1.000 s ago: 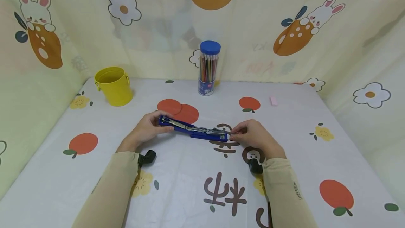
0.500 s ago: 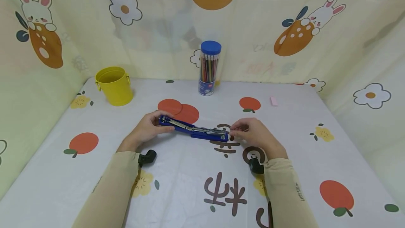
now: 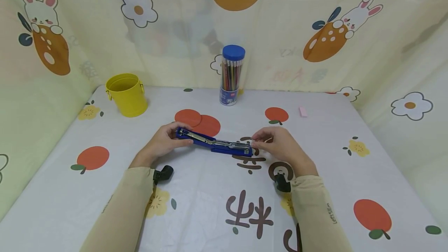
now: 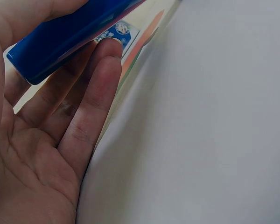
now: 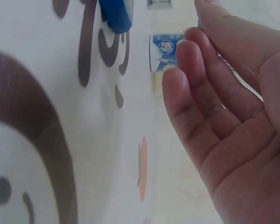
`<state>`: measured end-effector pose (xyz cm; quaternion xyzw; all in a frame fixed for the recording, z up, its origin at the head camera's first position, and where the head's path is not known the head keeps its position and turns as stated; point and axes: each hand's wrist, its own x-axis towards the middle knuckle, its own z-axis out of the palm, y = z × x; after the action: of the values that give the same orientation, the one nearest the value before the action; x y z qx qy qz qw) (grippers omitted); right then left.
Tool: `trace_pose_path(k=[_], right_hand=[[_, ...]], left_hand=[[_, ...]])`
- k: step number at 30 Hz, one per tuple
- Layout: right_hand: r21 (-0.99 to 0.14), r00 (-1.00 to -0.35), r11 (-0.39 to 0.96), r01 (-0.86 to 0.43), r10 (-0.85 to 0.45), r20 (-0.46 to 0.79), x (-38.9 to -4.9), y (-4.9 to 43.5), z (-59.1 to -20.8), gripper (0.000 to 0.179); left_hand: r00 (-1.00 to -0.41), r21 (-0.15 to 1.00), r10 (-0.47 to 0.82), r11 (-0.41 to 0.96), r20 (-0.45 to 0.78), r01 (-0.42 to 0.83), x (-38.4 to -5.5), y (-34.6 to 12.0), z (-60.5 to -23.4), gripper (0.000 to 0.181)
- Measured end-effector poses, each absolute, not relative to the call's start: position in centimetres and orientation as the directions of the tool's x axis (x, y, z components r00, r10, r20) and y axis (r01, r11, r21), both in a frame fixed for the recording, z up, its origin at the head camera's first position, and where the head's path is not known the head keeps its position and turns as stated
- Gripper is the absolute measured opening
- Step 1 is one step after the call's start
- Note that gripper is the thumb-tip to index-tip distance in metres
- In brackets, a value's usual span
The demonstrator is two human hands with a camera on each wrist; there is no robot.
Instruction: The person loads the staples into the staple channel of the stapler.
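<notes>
Blue stapler (image 3: pixel 214 144) lies opened flat at frame centre on the bench (image 3: pixel 210 213). Left hand (image 3: pixel 161 143) grips its left end, steadying it. Right hand (image 3: pixel 280 146) at the right end, fingertips pinched; can't tell on what.

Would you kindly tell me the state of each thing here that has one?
Stapler: opened flat on the table.
Left hand: holds the stapler's end.
Right hand: fingertips at the stapler's other end; what they pinch is unclear.
Pencil tub: upright, lid on.
Yellow bucket: upright, open.
</notes>
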<state>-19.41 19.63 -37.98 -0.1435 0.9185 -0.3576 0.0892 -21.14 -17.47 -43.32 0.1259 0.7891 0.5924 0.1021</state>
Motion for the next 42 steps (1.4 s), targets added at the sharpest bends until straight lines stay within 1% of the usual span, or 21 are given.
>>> trace_pose_path(k=[4, 12, 18, 26, 36, 42], right_hand=[[-0.691, -0.934, 0.683, -0.235, -0.356, -0.034, -19.3, 19.0, -37.7, 0.020], [-0.703, -0.911, 0.654, -0.278, -0.411, -0.023, -19.3, 17.4, -38.0, 0.019], [-0.665, -0.907, 0.683, -0.303, -0.420, -0.018, -19.2, 16.3, -38.4, 0.015], [-0.606, -0.903, 0.711, -0.357, -0.429, 0.029, -19.2, 15.4, -38.7, 0.015], [-0.593, -0.905, 0.726, -0.347, -0.424, 0.010, -19.2, 14.9, -38.8, 0.015], [-0.586, -0.907, 0.734, -0.342, -0.421, 0.002, -19.3, 14.6, -38.9, 0.014]], left_hand=[[-0.948, 0.959, 0.318, 0.271, -0.014, 0.077, -21.1, -17.5, -43.3, 0.047], [-0.948, 0.962, 0.318, 0.264, -0.019, 0.070, -21.2, -17.5, -43.3, 0.048], [-0.947, 0.964, 0.321, 0.258, -0.019, 0.068, -21.2, -17.5, -43.4, 0.048], [-0.947, 0.961, 0.321, 0.264, -0.011, 0.078, -21.3, -17.6, -43.5, 0.047], [-0.946, 0.958, 0.323, 0.270, 0.002, 0.094, -21.4, -17.6, -43.5, 0.047], [-0.947, 0.963, 0.321, 0.260, -0.010, 0.078, -21.4, -17.5, -43.5, 0.047]])
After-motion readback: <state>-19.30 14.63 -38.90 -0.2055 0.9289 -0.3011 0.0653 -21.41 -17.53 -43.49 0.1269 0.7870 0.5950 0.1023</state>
